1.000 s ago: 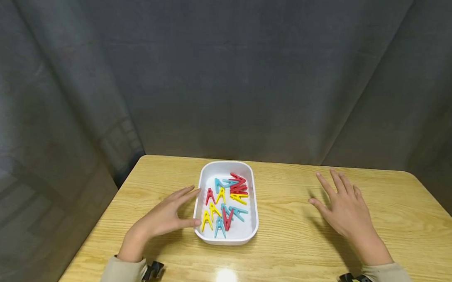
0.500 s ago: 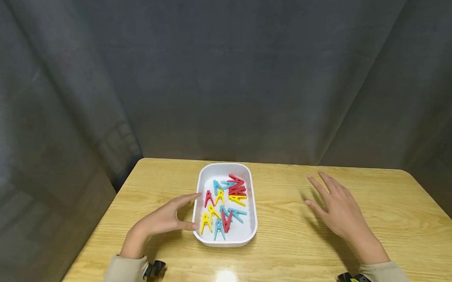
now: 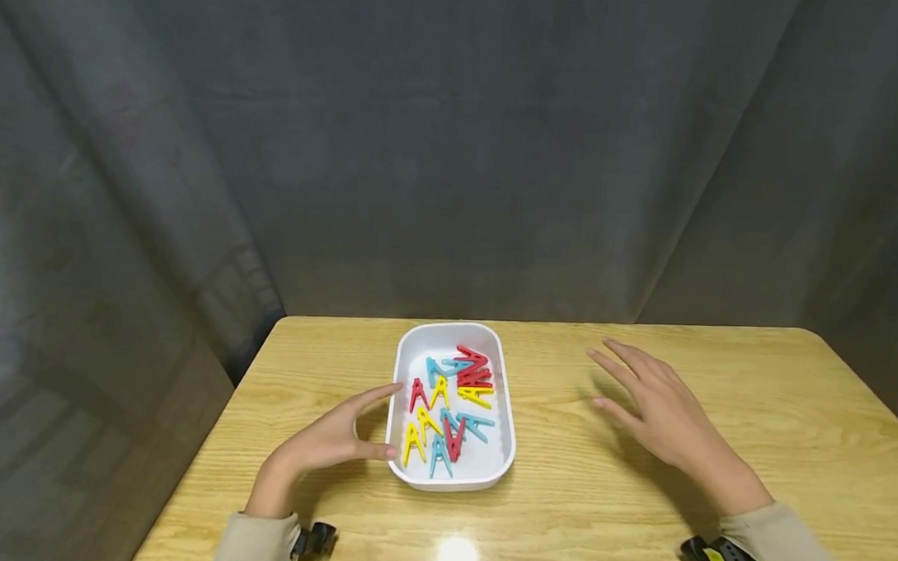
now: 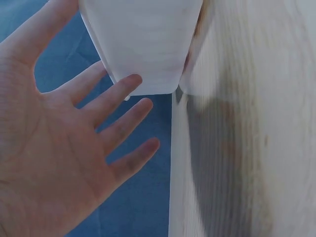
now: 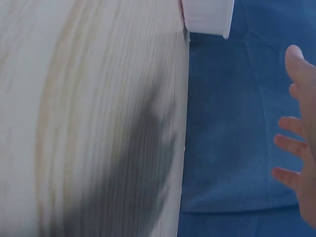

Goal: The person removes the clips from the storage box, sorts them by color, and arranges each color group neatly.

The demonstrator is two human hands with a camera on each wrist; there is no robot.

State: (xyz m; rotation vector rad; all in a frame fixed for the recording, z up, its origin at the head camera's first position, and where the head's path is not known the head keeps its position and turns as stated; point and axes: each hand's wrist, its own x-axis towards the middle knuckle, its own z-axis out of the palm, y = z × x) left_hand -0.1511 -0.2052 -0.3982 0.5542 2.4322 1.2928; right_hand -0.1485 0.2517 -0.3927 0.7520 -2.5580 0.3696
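Observation:
A white tray (image 3: pixel 489 468) stands on the table and holds several plastic clothespins in red, yellow and blue. One yellow clothespin (image 3: pixel 413 443) lies near its left wall, and a red clothespin (image 3: pixel 454 439) lies across blue ones. At the tray's left rim is my left hand (image 3: pixel 328 436), thumb and fingers spread wide. In the left wrist view its fingers (image 4: pixel 118 94) reach along the tray's outer wall; whether they touch it I cannot tell. My right hand (image 3: pixel 660 407) hovers over the table to the right of the tray, fingers extended, holding nothing.
The wooden table (image 3: pixel 560 515) has a far edge just behind the tray. A dark grey curtain (image 3: pixel 454 149) hangs behind and along the left side. Each wrist carries a black strap with a camera, such as the right wrist camera (image 3: pixel 695 556).
My right hand has drifted left, closer to the tray. The left hand stays by the tray's left rim, and the clothespins lie as before.

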